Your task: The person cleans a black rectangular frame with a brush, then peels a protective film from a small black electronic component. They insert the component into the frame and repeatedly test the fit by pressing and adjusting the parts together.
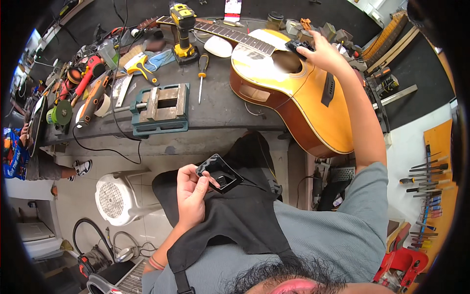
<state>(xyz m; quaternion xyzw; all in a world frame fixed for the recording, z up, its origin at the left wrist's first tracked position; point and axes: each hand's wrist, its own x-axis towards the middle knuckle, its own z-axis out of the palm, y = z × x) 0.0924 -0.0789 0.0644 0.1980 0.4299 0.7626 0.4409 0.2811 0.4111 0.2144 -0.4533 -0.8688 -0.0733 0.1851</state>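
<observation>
Shows large lettering at eleven o'clock on the yellow-and-black drill [183, 34]; at nine, pale letters on a blue shirt [17, 164]; at twelve, on the red-and-white card [233, 10], print too small to read.

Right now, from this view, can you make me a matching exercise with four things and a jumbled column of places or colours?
Things
1. Acoustic guitar
2. Screwdriver
3. Stool
4. Black open-framed piece

Places or colours
A. White, standing on the tiled floor
B. Held in the left hand, above the lap
C. Yellow-orange top, with the right hand over it near the soundhole
D. Lying on the dark bench, between the vise and the guitar

Right pairs: 1-C; 2-D; 3-A; 4-B
</observation>
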